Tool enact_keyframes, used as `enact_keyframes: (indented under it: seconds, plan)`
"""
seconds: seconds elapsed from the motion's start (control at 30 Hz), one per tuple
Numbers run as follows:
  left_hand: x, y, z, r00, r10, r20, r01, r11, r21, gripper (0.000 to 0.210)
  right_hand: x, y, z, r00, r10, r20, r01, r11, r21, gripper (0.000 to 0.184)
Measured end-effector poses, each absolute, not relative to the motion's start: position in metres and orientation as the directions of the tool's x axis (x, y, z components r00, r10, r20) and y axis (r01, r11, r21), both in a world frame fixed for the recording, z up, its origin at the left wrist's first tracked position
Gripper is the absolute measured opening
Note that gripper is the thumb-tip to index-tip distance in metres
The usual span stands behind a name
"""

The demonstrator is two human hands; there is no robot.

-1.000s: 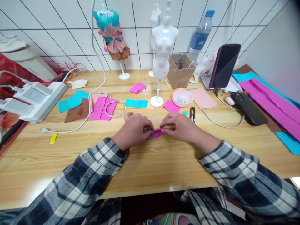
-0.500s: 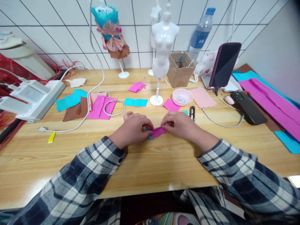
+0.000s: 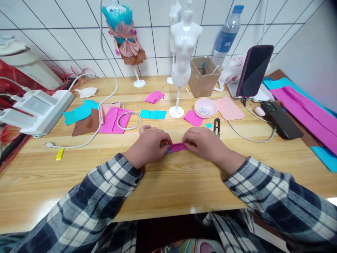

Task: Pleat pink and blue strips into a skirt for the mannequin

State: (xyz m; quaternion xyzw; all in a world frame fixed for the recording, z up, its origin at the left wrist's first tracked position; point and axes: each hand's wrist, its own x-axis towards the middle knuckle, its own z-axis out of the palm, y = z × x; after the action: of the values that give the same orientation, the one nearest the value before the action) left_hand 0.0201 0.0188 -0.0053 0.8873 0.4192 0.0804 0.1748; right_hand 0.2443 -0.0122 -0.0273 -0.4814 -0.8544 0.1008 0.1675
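Observation:
Between my two hands, low over the wooden table, is a narrow magenta strip of crepe paper (image 3: 178, 147) with a bit of blue at its left end. The fingers of my left hand (image 3: 151, 144) pinch that left end. At the other end, my right hand (image 3: 204, 142) grips the strip between thumb and fingers. Just past my right hand lie black thread snips (image 3: 217, 127), a small blue scrap (image 3: 209, 125) and a magenta paper piece (image 3: 193, 118). A blue paper strip (image 3: 153, 114) rests beyond my left hand.
A white mannequin (image 3: 185, 52) stands behind my hands, beside a pink bowl of beads (image 3: 206, 108) and a cardboard box (image 3: 203, 77). A dressed mannequin (image 3: 126, 38) is at the back. White cable (image 3: 116, 91) and a power strip (image 3: 50, 112) lie left; phones (image 3: 281, 119) right.
The magenta strip looks narrower and lies more level between my hands. My right hand has shifted very slightly; both hands keep their hold. The whole view has moved a little.

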Motion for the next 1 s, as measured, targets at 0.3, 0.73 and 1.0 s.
enact_keyframes:
  seconds: [0.3, 0.73, 1.0]
  plan:
    - [0.018, 0.016, -0.005, 0.765, 0.629, 0.14, 0.602, -0.775, 0.192, 0.018, 0.246, -0.027, -0.023, -0.664, 0.729, 0.166, 0.738, 0.674, -0.013, 0.022]
    - [0.019, -0.017, 0.009, 0.858, 0.508, 0.078, 0.514, -0.847, -0.136, 0.021, 0.265, -0.036, -0.028, -0.568, 0.782, 0.258, 0.732, 0.623, -0.276, 0.045]
    - [0.021, -0.024, 0.005, 0.85, 0.521, 0.08, 0.527, -0.839, -0.135, 0.021, 0.236, -0.042, -0.029, -0.625, 0.75, 0.216, 0.758, 0.649, -0.064, 0.048]
